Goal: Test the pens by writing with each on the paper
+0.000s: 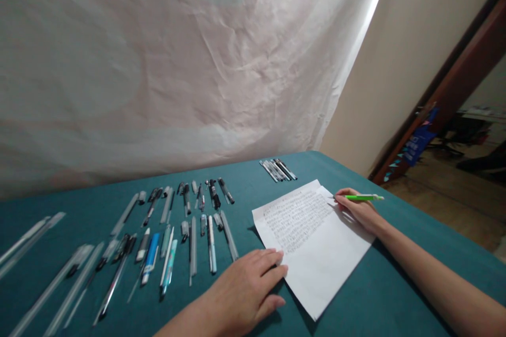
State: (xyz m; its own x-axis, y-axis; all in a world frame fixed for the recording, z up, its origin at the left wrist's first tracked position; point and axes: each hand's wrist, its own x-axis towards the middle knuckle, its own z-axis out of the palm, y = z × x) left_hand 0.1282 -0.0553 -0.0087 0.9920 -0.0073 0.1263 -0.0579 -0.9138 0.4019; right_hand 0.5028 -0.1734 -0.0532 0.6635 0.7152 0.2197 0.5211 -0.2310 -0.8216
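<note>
A bright green pen [361,197] is pinched in my right hand [358,210], its tip at the right part of a white sheet of paper [316,279]. Rows of dark handwriting fill the sheet's upper half, while its lower half is blank. My left hand [253,287] lies at the paper's left edge with its fingers stretched out, fingertips at the edge and nothing held. Just left of that hand, on the green tablecloth, are pen parts: a clear barrel [229,234] and a white and light-blue pen [212,245].
Several taken-apart pens, caps and refills spread over the left of the green tablecloth [253,189], among them a blue tube [150,258]. A row of pens [278,169] lies behind the paper. A pale hanging sheet [177,63] borders the table's back; a doorway is at right.
</note>
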